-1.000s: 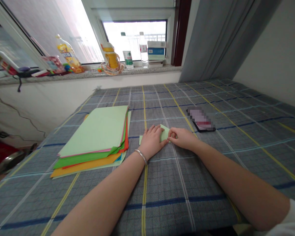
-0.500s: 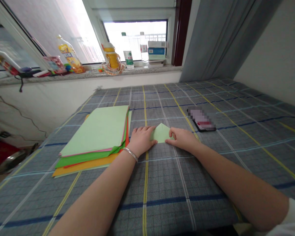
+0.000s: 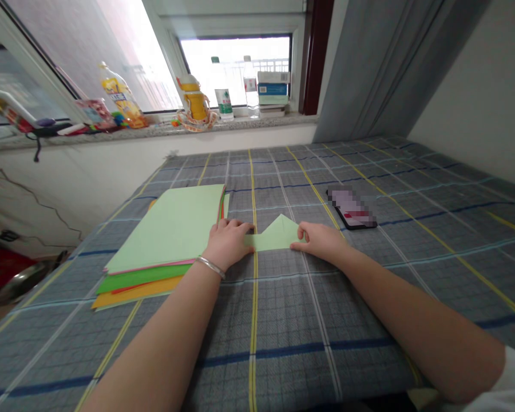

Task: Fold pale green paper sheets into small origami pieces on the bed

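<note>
A pale green folded paper (image 3: pixel 281 233) lies on the checked cloth in front of me, with a pointed peak on its far side and a flat strip reaching left. My left hand (image 3: pixel 230 243), a silver bangle at its wrist, is closed on the strip's left end with thumb and fingers. At the right end of the paper my right hand (image 3: pixel 321 240) pinches the edge, its fingers curled. Both hands cover the ends of the paper. Beside my left hand, and partly behind it, rests a stack of coloured paper sheets (image 3: pixel 167 229), pale green on top.
A phone (image 3: pixel 352 209) with a blurred screen lies to the right on the checked cloth (image 3: pixel 292 320). Along the windowsill (image 3: pixel 154 131) stand a yellow drink bottle (image 3: pixel 122 94), a yellow cup (image 3: pixel 195 100), clear bottles and boxes (image 3: pixel 273 90). A grey curtain (image 3: pixel 369 68) hangs at right.
My left hand has slid left toward the paper stack, and the left strip of the folded paper now shows. My right hand stays almost in place at the right end.
</note>
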Demonstrator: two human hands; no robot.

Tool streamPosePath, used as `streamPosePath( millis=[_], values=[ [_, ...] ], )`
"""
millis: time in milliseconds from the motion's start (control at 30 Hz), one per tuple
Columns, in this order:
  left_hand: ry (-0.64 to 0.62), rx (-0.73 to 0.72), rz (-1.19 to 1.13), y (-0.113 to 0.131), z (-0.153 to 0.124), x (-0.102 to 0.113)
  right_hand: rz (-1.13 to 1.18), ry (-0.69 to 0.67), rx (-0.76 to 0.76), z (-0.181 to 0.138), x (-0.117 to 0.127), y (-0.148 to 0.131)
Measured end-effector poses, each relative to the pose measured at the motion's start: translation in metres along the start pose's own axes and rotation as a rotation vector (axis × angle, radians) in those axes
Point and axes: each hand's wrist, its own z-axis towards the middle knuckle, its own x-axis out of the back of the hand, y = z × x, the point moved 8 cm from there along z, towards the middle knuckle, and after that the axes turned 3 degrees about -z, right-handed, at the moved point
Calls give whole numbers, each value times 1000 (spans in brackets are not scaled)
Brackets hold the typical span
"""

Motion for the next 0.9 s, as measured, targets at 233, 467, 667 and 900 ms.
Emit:
streamPosePath(
  millis=[233,467,667,900],
  values=[
    [-55,0,3,-6,2,-2,-5,-66,-82,4,2,33],
    [-77,-7,-10,-8,2,-4,-25,-119,-160,2,6,68],
    [-111,-51,-89,-10,3,-8,69,-145,-188,-2,4,82],
    [-108,-137,-139,-6,2,-9,286,-222,-144,-7,-1,82]
  ],
)
